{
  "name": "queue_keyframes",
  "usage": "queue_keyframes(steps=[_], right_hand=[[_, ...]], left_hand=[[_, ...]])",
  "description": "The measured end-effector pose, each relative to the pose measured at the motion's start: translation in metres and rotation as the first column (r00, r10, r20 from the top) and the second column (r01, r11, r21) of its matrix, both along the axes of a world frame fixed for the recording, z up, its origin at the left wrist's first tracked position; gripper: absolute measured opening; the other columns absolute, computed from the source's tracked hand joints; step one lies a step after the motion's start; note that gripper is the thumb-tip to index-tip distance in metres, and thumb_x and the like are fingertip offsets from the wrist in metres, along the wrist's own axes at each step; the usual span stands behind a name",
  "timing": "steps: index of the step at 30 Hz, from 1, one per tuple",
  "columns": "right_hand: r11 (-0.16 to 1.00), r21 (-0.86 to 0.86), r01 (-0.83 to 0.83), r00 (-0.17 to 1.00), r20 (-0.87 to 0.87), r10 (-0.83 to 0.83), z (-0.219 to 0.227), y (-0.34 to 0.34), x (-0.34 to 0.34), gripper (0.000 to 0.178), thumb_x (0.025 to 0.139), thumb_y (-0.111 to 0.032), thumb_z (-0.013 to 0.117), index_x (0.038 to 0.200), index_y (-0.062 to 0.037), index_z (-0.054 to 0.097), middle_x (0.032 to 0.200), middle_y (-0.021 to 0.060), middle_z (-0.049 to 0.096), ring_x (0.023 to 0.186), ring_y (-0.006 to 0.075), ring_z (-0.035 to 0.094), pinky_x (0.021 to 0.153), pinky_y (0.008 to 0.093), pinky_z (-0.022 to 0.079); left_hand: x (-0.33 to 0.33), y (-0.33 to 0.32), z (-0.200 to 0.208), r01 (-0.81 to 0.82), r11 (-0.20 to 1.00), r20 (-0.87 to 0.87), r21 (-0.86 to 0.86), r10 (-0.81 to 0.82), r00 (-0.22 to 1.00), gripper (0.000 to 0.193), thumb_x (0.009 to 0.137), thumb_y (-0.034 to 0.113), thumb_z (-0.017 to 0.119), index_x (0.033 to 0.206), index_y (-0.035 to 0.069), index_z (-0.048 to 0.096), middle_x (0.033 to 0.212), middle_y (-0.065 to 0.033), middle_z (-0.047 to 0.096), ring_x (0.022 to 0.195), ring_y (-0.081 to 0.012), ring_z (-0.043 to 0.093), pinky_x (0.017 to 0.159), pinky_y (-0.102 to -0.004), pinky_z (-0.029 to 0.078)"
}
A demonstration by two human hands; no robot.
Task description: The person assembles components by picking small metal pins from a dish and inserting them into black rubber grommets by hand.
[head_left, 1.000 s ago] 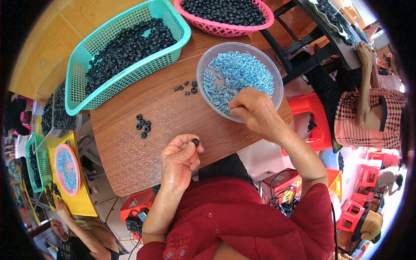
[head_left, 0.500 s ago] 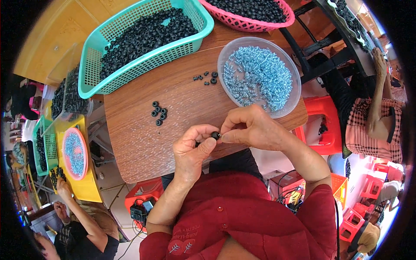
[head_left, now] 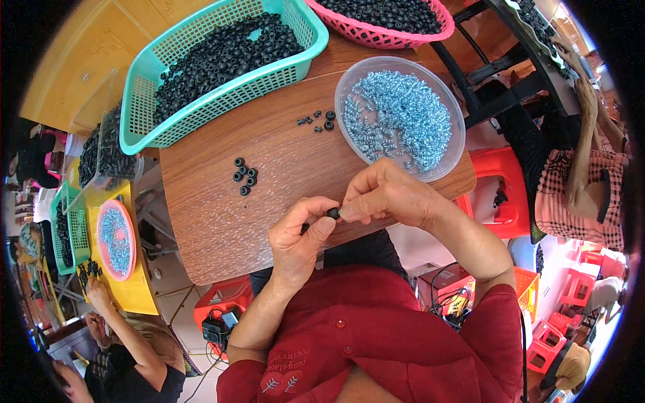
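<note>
Above the near edge of the wooden table (head_left: 215, 228), my left hand (head_left: 293, 232) pinches a small round black plastic part (head_left: 332, 213) between thumb and fingers. Another dark piece shows in the same hand, partly hidden by the fingers. My right hand (head_left: 396, 198) is closed at the part's right side, its fingertips against it; what they hold, if anything, is too small to make out. A small group of black ring-shaped parts (head_left: 242, 172) lies left of my hands, and several smaller black pieces (head_left: 308, 121) lie farther off.
A teal basket (head_left: 201, 124) of black parts stands at the far left. A clear round tub (head_left: 344, 138) of small shiny blue coils stands on the right, with a pink basket (head_left: 376, 40) behind. Co-workers' hands (head_left: 99, 293) work at a yellow table (head_left: 138, 289); a red stool (head_left: 500, 215) stands right.
My right fingers have curled in closer and the black part has turned slightly between my hands. The loose parts lie as before.
</note>
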State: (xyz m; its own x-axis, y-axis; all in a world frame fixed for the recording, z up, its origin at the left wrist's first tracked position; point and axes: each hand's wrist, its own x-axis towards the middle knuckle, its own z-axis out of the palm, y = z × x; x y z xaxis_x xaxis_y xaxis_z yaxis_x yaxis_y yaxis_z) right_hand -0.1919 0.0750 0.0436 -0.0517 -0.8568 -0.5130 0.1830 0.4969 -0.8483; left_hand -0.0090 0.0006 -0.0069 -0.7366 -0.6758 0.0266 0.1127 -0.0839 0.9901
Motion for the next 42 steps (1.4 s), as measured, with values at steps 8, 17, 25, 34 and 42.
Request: queue_keyframes(steps=[8, 17, 25, 34, 42], right_hand=[[1.0, 0.019, 0.023, 0.987, 0.157, -0.026, -0.016, 0.005, 0.009, 0.015, 0.074, -0.016, 0.072, 0.072, -0.0013, 0.069, 0.061, 0.0008, 0.059, 0.051, 0.0048, 0.048, 0.046, 0.019, 0.033], [0.981, -0.176, 0.081, 0.949, -0.288, -0.13, -0.022, 0.015, 0.028, 0.024, 0.081, -0.021, 0.074, 0.075, 0.0011, 0.067, 0.066, 0.0043, 0.064, 0.06, 0.0056, 0.054, 0.052, 0.0226, 0.042], [0.765, -0.644, -0.028, 0.634, -0.603, -0.484, -0.03, 0.014, 0.036, 0.006, 0.078, -0.007, 0.066, 0.081, -0.001, 0.065, 0.073, 0.0108, 0.06, 0.069, 0.028, 0.056, 0.062, 0.0371, 0.044], [0.621, -0.737, -0.267, 0.391, -0.672, -0.629, -0.036, 0.001, 0.062, 0.019, 0.067, 0.0, 0.063, 0.086, -0.0041, 0.062, 0.077, 0.0077, 0.057, 0.067, 0.026, 0.053, 0.058, 0.0351, 0.045], [0.66, -0.666, -0.348, 0.207, -0.741, -0.638, -0.045, -0.015, 0.075, 0.024, 0.067, -0.003, 0.064, 0.091, -0.0006, 0.062, 0.085, 0.0097, 0.058, 0.071, 0.0246, 0.054, 0.055, 0.0337, 0.045]], left_hand=[[0.006, 0.0, -0.003, 0.005, 0.993, 0.015, -0.114, -0.003, 1.0, 0.017, 0.085, 0.004, 0.066, 0.101, -0.002, 0.064, 0.086, 0.0005, 0.06, 0.071, -0.0062, 0.05, 0.065, -0.0183, 0.041], [0.003, 0.007, 0.002, 0.006, 0.877, -0.001, 0.48, -0.006, 1.0, 0.021, 0.087, 0.008, 0.064, 0.105, -0.001, 0.058, 0.087, -0.008, 0.064, 0.07, -0.0088, 0.056, 0.059, -0.0184, 0.041], [-0.007, -0.01, -0.002, 0.141, 0.613, -0.244, 0.778, 0.087, 0.966, 0.021, 0.093, 0.017, 0.057, 0.106, 0.001, 0.055, 0.095, -0.0135, 0.063, 0.07, -0.0179, 0.057, 0.061, -0.0304, 0.046], [-0.003, -0.015, 0.003, 0.138, 0.577, -0.282, 0.805, 0.167, 0.945, 0.017, 0.094, 0.017, 0.055, 0.104, 0.003, 0.057, 0.105, -0.0163, 0.063, 0.1, -0.0256, 0.058, 0.091, -0.0387, 0.044], [-0.003, -0.009, 0.011, 0.1, 0.633, -0.27, 0.768, 0.179, 0.946, 0.017, 0.095, 0.019, 0.054, 0.107, 0.007, 0.055, 0.114, -0.0098, 0.06, 0.101, -0.018, 0.055, 0.09, -0.0329, 0.042]])
